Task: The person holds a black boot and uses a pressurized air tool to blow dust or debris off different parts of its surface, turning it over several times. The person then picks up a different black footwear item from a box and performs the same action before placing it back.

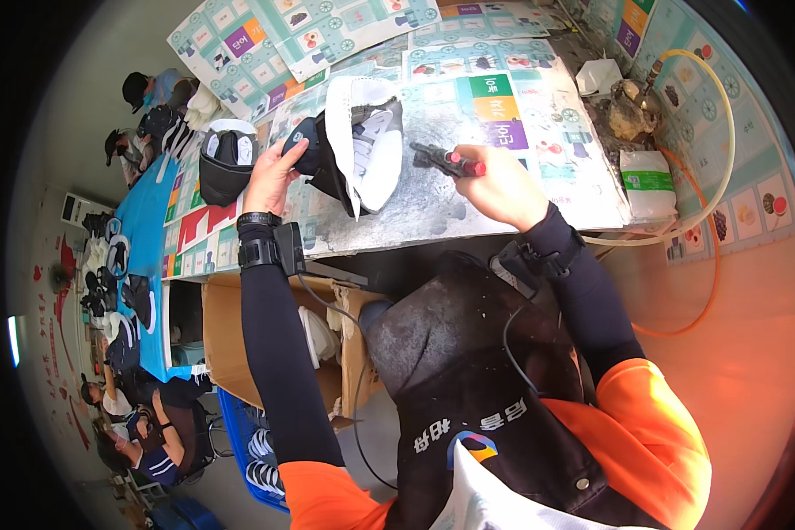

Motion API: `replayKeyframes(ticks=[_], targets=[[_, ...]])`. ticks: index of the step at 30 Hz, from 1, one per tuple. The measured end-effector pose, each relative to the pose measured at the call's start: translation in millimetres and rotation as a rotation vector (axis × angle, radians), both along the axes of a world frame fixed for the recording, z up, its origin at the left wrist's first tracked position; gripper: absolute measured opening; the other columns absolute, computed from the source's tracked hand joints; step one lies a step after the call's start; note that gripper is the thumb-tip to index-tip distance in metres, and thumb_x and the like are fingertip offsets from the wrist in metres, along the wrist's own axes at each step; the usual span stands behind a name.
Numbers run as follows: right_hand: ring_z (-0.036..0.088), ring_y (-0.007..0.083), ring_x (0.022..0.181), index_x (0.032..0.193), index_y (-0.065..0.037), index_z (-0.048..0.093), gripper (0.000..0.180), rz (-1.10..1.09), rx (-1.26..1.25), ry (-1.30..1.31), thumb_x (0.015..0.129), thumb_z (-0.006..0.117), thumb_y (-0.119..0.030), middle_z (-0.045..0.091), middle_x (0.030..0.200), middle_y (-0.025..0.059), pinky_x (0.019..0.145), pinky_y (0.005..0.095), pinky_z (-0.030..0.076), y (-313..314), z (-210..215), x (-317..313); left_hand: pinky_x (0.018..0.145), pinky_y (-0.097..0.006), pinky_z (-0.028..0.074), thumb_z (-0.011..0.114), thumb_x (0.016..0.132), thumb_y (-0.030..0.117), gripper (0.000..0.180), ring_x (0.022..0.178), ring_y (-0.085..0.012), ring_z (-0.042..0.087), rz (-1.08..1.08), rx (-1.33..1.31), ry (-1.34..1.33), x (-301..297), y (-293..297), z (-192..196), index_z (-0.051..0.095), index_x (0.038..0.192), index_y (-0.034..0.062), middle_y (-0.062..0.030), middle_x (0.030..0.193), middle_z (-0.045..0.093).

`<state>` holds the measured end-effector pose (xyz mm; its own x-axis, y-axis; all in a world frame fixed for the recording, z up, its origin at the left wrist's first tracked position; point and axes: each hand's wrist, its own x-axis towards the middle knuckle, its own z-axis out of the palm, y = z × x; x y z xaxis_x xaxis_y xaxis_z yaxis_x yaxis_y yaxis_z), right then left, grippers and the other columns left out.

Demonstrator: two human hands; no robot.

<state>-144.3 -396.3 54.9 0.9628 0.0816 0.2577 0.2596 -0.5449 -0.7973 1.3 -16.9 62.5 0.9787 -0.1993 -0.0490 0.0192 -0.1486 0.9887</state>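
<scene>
My left hand [272, 173] grips a black and white sneaker [355, 141] by its heel, holding it tilted on the paper-covered worktable [468, 190]. The shoe's white sole faces up and to the right. My right hand [501, 184] is closed around a black tool with a red handle end [450, 161], whose tip points left toward the shoe and stops a short way from the sole. Both forearms wear black sleeves with strapped wrist devices.
A second black and white shoe [226, 159] lies left of the held one. Crumpled paper [599, 76], a dirty container [632, 110], a white packet [647, 183] and a looping hose [724, 150] sit at right. An open cardboard box [230, 336] stands below the table. Other people work at far left.
</scene>
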Motion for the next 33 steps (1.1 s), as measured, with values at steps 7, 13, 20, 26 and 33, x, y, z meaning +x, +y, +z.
replayKeyframes(ticks=[7,13,20,26,33], targets=[[0.069,0.0475,0.086,0.111,-0.004,0.074,0.029,0.059,-0.086,0.099,0.086,0.063,-0.015,0.069,0.085,0.0275,0.077,0.0485,0.054,7,5,-11,0.095,-0.028,0.051,0.075,0.100,0.022,0.065,0.111,-0.0081,0.067,-0.093,0.033,0.026,-18,-8,24,0.051,0.157,0.0040,-0.0011,0.131,0.070],[0.069,0.0479,0.083,0.108,-0.003,0.075,0.029,0.055,-0.106,0.025,0.086,0.057,-0.009,0.069,0.083,0.0289,0.077,0.0499,0.054,8,1,-7,0.093,-0.026,0.046,0.080,0.095,0.020,0.071,0.109,-0.0089,0.064,-0.053,0.091,0.065,-10,4,24,0.048,0.155,0.0014,-0.0022,0.131,0.069],[0.068,0.0429,0.082,0.112,-0.001,0.069,0.029,0.148,-0.097,0.098,0.086,0.067,-0.013,0.068,0.084,0.0236,0.075,0.0452,0.053,0,6,-13,0.090,-0.024,0.046,0.059,0.083,0.000,0.056,0.100,-0.0136,0.063,-0.112,0.200,0.022,3,-20,43,0.065,0.138,0.0104,-0.0037,0.120,0.068],[0.068,0.0464,0.085,0.108,-0.001,0.069,0.025,0.141,-0.027,0.041,0.085,0.063,-0.010,0.067,0.084,0.0266,0.075,0.0490,0.052,3,7,-19,0.062,-0.032,0.042,0.054,0.090,0.024,0.032,0.068,-0.0176,0.058,0.258,0.129,0.008,42,4,-11,0.075,0.092,0.0003,-0.0037,0.081,0.067],[0.067,0.0505,0.085,0.104,0.000,0.070,0.027,0.169,0.017,0.043,0.082,0.056,-0.005,0.067,0.084,0.0299,0.075,0.0513,0.053,-9,8,-24,0.074,-0.029,0.054,0.076,0.096,0.034,0.048,0.082,-0.0150,0.071,0.053,0.408,-0.079,3,-43,15,0.078,0.110,-0.0112,-0.0097,0.095,0.079]])
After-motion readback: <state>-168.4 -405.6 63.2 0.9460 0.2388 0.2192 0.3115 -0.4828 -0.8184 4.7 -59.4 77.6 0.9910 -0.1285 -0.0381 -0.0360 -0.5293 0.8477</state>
